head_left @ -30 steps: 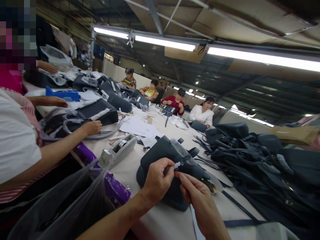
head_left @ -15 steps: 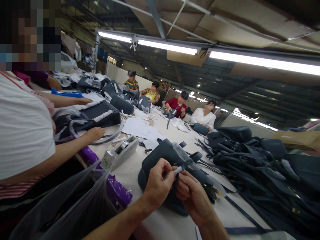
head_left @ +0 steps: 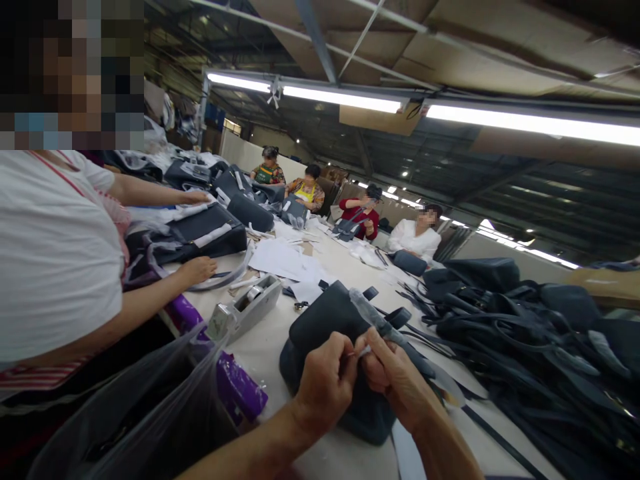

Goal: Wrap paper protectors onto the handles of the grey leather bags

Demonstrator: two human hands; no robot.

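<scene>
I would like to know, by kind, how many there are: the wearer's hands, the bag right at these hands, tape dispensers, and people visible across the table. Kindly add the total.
Left hand and right hand: 2
Bag: 1
Tape dispenser: 1
Person in green, person in yellow, person in red, person in white: 4
Total: 8

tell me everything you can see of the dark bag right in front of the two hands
The dark bag is blue-grey, smooth and leather-like, with rounded corners. It rests on the pale table; its exact pose is hard to tell. Cloudy wrap runs along its upper right part. The left hand and right hand cover its middle, pinching a small whitish piece. Whether they touch the bag is unclear.
</scene>
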